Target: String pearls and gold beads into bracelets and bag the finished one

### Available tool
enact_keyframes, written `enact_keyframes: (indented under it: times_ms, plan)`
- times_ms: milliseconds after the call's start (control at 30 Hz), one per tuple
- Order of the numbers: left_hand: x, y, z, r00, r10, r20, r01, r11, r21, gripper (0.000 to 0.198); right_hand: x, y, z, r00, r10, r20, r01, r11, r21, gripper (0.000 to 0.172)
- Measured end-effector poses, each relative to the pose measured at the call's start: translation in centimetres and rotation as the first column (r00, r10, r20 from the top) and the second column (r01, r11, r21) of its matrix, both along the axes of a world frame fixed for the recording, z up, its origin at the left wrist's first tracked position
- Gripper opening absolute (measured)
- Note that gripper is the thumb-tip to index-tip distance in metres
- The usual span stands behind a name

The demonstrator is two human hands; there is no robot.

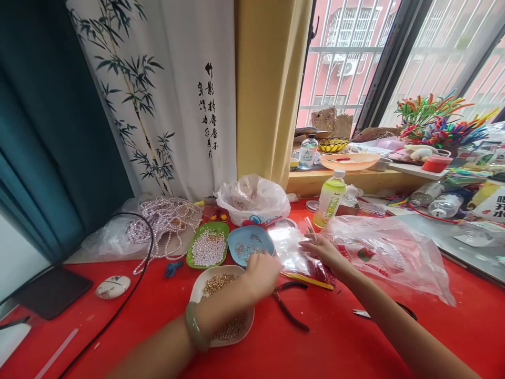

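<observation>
In the head view, the only one, we see our two bare hands over a red worktop (pixel 331 342). Our left hand (pixel 263 273) is at the near right side of the blue dish (pixel 252 233). Its fingers bend down over the tiny bits (pixel 241 248) in there. The back of the hand hides the fingertips, so we cannot tell if they pinch a bit or not.

Our right hand (pixel 321 250) is to the right of the dish, above the shiny clear packet (pixel 290 246). Its fingers point left and are loosely bent, and the gap looks narrow. We cannot tell if they hold something thin.

We think the step in hand is picking out a tiny bit from the blue dish. The next move, we guess, calls for a small, gentle pinch, so the other bits do not jump out. It also calls for care with the left arm, because it hangs right over the cream dish (pixel 196 290) of gold beads (pixel 219 283).

The green tray (pixel 224 227) of pearly beads (pixel 207 248) is just left of the blue dish. The black pliers (pixel 292 311) lie on the near side of the packet, and no hand touches them.
</observation>
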State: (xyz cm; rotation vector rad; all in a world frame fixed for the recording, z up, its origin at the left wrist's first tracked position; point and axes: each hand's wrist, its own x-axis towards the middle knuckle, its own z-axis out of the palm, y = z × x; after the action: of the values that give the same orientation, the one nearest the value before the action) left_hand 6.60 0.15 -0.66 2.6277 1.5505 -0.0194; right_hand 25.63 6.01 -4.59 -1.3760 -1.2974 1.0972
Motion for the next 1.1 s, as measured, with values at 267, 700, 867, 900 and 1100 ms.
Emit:
enact_keyframes:
  times_ms: [267, 700, 867, 900, 1100]
  plan:
    - [0.0, 0.1, 0.2, 0.999, 0.017, 0.048, -0.015, 0.999, -0.031, 0.025, -2.1, -0.7, 2.6, 0.974, 0.075, -0.215, -0.066, 0.997, 0.048, 0.028]
    - [-0.9, 0.5, -0.7, 0.943, 0.071, 0.326, -0.041, 0.994, -0.097, 0.021, -2.5, -0.4, 1.7, 0.945, 0.085, -0.317, -0.114, 0.991, -0.075, 0.018]
    - [-3.3, 1.5, -0.1, 0.788, 0.124, 0.603, -0.039, 0.988, -0.152, 0.025, -3.9, -1.6, 3.5, 0.938, 0.155, -0.309, -0.16, 0.987, 0.008, 0.031]
    - [-3.9, 1.4, 0.2, 0.702, 0.182, 0.689, -0.038, 0.975, -0.218, 0.027, -4.6, -2.0, 3.9, 0.934, 0.186, -0.306, -0.184, 0.982, 0.033, 0.033]
    - [-6.5, 0.2, 1.4, -0.105, 0.568, 0.816, 0.218, 0.814, -0.538, 0.037, -8.8, -3.6, 5.5, 0.908, 0.337, -0.249, -0.3, 0.938, 0.173, 0.043]
